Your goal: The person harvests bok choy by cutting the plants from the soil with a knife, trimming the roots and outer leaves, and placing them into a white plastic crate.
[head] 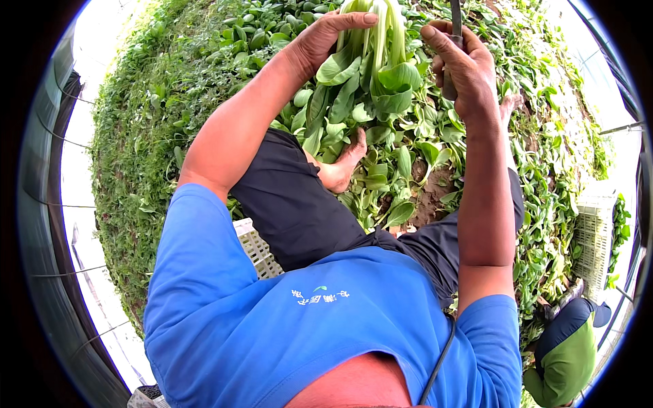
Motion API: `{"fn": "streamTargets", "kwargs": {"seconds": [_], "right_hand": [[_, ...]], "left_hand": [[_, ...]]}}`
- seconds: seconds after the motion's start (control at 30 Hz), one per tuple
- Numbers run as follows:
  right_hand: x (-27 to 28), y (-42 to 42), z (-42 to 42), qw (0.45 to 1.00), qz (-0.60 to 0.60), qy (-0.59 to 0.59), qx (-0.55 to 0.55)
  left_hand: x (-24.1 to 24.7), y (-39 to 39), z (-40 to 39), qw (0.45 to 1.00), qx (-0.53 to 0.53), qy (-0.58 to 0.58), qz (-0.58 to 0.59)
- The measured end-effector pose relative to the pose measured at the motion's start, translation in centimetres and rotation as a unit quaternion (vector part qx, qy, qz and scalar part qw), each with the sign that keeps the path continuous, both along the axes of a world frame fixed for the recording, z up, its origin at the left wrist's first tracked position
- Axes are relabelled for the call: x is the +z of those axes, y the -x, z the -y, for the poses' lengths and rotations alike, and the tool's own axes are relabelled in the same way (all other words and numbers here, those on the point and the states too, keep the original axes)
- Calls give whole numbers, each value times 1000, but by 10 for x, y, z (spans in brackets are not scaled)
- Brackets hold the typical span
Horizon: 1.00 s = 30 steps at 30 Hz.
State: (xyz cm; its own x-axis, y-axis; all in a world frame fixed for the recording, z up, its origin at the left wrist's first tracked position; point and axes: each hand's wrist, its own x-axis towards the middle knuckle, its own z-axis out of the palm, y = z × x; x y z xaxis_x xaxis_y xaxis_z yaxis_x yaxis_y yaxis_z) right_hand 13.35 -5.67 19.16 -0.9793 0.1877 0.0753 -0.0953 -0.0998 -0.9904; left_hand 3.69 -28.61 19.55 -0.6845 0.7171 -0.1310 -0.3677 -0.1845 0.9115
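My left hand [331, 38] grips a head of bok choy [380, 61] near its pale stalks, the thumb lying across them. The green leaves hang down toward my body, and the root end points away at the top edge of the view. To the right of it, my right hand [467, 64] is closed around the handle of a knife [456, 20]. The blade points away from me and runs out of view at the top. A gap separates the knife from the bok choy. Leafy plants [403, 163] cover the ground beneath both hands.
My bare foot [352, 158] rests among loose leaves, near a patch of bare soil [433, 196]. A white plastic crate [257, 250] is partly hidden by my leg. Another crate [594, 245] stands at the right, by a co-worker in green [566, 357]. Greenhouse sheeting [41, 204] curves along the left.
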Motion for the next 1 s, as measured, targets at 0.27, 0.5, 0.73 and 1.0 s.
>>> {"fn": "streamTargets", "kwargs": {"seconds": [0.27,0.5,0.73,1.0], "right_hand": [[-33,31,5,996,45,57,52],[-92,19,-17,904,77,410,96],[-137,-3,-33,885,-16,451,110],[-169,1,-59,728,129,665,108]], "left_hand": [[-16,5,-16,999,-16,31,39],[-18,9,-10,989,-98,112,-4],[-25,40,18,972,11,226,-65],[-17,27,4,962,48,204,-177]]}}
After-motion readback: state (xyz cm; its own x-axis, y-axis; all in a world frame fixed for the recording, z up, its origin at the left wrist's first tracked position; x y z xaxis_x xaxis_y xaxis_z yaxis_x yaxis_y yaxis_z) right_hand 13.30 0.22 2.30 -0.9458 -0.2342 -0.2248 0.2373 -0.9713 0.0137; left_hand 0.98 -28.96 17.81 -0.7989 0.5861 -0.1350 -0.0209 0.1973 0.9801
